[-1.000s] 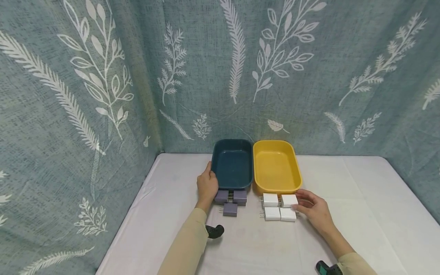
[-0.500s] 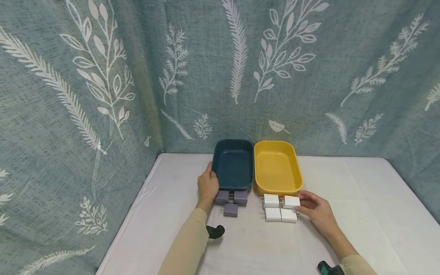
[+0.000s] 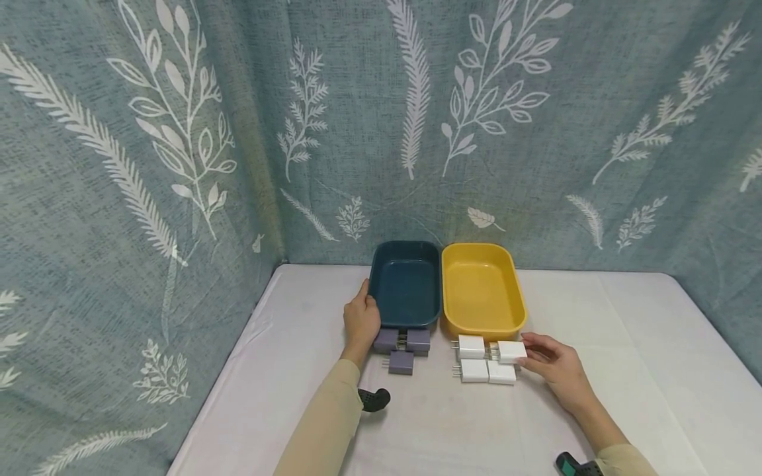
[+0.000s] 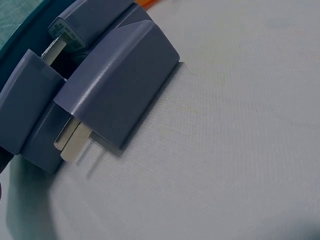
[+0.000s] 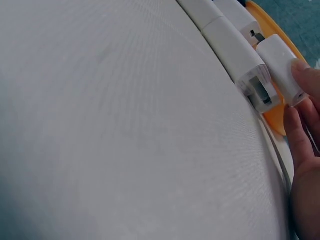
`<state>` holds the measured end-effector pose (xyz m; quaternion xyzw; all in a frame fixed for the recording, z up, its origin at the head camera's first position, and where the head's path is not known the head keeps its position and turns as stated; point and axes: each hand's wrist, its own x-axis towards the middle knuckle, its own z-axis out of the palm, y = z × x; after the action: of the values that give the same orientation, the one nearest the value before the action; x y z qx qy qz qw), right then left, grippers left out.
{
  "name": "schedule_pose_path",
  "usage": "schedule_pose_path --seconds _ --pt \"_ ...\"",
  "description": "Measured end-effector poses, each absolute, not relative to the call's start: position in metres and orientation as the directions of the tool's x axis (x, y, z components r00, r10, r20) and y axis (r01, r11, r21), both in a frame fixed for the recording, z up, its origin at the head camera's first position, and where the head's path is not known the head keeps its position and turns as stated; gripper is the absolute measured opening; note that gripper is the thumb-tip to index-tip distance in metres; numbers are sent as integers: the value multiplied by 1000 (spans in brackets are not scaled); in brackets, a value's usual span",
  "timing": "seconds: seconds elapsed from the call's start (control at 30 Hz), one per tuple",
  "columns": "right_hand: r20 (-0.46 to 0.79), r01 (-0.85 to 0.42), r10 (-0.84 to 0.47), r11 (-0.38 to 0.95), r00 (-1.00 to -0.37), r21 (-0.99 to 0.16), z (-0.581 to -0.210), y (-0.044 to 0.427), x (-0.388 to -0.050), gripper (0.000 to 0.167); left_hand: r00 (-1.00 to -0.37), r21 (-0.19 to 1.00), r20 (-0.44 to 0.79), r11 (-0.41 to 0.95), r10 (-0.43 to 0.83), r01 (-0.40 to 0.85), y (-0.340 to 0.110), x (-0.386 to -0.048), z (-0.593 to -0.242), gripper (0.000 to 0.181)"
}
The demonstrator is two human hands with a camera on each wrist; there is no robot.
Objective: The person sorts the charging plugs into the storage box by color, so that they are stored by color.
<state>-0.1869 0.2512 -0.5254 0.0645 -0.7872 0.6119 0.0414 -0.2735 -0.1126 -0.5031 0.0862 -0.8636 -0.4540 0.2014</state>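
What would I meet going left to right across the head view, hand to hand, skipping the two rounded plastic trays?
Left hand, purple block-shaped plug adapters, white block-shaped plug adapters, right hand.

Soft, even light fills the head view, while both wrist views look dimmer and greyer.

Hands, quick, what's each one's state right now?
Left hand: against the blue tray; open or closed, can't tell.
Right hand: pinching a white charger.

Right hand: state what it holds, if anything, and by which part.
The right hand pinches a white charger by the end opposite its prongs.
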Motion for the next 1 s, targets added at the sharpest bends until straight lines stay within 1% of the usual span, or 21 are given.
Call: schedule_pose_path --seconds 0.23,0.33,0.5,0.7,0.83,1.0 --pt "170 -179 -57 213 -984 -960 -527 253 -188 51 -922 843 213 537 -324 6 -113 -272 -502 47" --pt "167 -173 -50 207 -985 -963 -527 254 -188 51 -923 858 220 514 -315 29 -114 -271 -504 48" --pt "159 -166 -53 217 -986 -962 -528 255 -188 50 -932 903 211 424 -294 70 -117 -269 -508 48" --pt "127 -134 -46 254 -991 -958 -529 255 -187 49 -958 949 147 310 -248 65 -123 -266 -515 49" --pt "121 -131 -55 248 -991 -960 -530 255 -188 48 -966 959 135 273 -220 72 -126 -265 -518 49" --pt "148 -159 -66 212 -987 -964 -529 255 -189 46 -970 959 142 270 -200 85 -127 -266 -519 49"
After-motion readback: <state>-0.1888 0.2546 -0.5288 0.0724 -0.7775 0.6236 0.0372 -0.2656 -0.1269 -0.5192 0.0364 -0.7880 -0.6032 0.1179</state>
